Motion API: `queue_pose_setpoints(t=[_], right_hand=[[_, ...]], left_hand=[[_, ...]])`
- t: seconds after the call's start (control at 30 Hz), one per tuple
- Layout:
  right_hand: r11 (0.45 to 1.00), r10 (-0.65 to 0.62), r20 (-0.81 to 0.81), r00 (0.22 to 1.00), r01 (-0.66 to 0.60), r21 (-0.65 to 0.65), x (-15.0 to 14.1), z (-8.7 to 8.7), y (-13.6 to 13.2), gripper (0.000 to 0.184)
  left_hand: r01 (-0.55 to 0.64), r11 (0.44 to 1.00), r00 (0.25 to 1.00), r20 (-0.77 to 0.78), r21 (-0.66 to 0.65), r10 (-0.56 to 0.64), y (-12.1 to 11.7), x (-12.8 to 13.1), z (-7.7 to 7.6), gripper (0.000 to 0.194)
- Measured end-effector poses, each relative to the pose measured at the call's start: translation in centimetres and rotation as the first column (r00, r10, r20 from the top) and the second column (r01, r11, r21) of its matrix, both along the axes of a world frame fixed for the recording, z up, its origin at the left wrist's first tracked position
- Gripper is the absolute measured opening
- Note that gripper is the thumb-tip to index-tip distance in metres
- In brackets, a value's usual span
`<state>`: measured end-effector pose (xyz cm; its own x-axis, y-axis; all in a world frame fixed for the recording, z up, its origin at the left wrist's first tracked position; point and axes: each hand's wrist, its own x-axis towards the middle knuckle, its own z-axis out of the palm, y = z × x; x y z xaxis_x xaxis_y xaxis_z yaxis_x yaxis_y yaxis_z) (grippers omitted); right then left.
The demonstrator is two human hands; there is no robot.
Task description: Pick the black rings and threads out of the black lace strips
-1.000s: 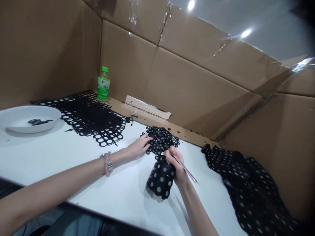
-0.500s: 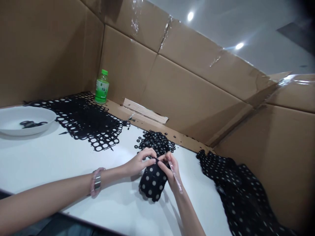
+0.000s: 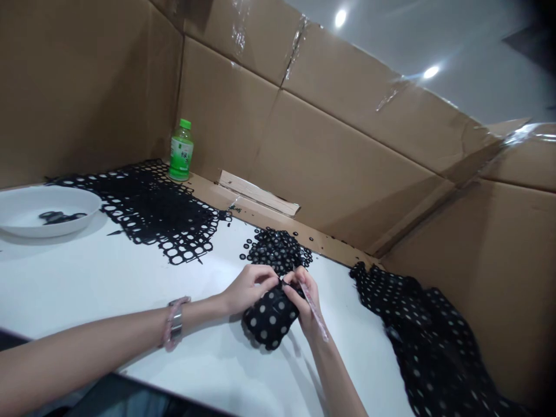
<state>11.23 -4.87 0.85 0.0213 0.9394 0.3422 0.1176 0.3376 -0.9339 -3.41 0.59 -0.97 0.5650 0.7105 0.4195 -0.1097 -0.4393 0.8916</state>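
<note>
On the white table (image 3: 87,278) I hold a small black rubber sheet (image 3: 269,317) dotted with pale round spots. My left hand (image 3: 249,288) pinches its top edge with closed fingers. My right hand (image 3: 306,301) grips the same sheet from the right and also holds a thin clear stick (image 3: 316,313) that slants down along my palm. Just behind both hands lies a pile of small black rings (image 3: 275,250).
A black punched-out mesh (image 3: 152,208) covers the far left of the table. A white bowl (image 3: 43,211) with black bits stands at the left edge. A green bottle (image 3: 181,150) stands by the cardboard walls (image 3: 339,156). More dotted black sheets (image 3: 430,341) lie at right.
My left hand left the ring pile and came onto the top of the dotted sheet. The sheet has sunk lower and flatter onto the table between both hands.
</note>
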Motion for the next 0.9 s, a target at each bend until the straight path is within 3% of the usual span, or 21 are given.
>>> queue_pose_setpoints(t=[0.07,0.17,0.27,0.33,0.47,0.57,0.63,0.73,0.9], right_hand=[[1.000,0.020,-0.059,0.998,-0.021,-0.014,0.1,-0.2,0.1,0.034],[0.998,0.041,-0.185,0.982,-0.048,-0.037,0.2,-0.1,-0.1,0.030],[0.994,0.084,-0.248,0.965,-0.097,-0.040,-0.2,0.4,-0.4,0.031],[0.991,0.116,-0.244,0.963,-0.130,-0.043,-0.7,0.7,-0.6,0.033],[0.990,0.117,-0.223,0.968,-0.132,-0.054,-1.0,0.9,-0.8,0.035],[0.990,0.102,-0.225,0.969,-0.120,-0.070,-0.6,0.7,-0.7,0.037],[0.990,0.098,-0.237,0.967,-0.120,-0.081,-0.4,0.6,-0.5,0.039],[0.989,0.093,-0.259,0.961,-0.119,-0.088,-0.3,0.3,-0.3,0.037],[0.993,-0.066,-0.285,0.956,0.035,-0.114,0.0,-0.2,0.1,0.024]], left_hand=[[-0.036,0.994,0.999,0.034,-0.105,0.040,0.9,0.1,-0.4,0.030],[-0.188,0.958,0.978,0.054,-0.217,0.204,3.3,-0.3,-1.1,0.031],[-0.313,0.943,0.949,-0.002,-0.116,0.315,5.7,-0.8,-1.9,0.027],[-0.320,0.947,0.947,-0.041,-0.001,0.320,6.7,-0.8,-2.4,0.019],[-0.234,0.955,0.948,-0.175,0.184,0.266,7.0,-0.4,-3.0,0.026],[-0.167,0.931,0.952,-0.192,0.324,0.237,6.1,-0.7,-2.3,0.034],[-0.059,0.931,0.978,-0.165,0.359,0.126,5.1,-1.0,-1.5,0.030],[0.127,0.954,0.982,-0.170,0.272,-0.082,3.7,-1.1,-0.8,0.024],[0.164,0.986,0.980,-0.119,0.020,-0.161,2.7,-0.6,-1.1,0.030]])
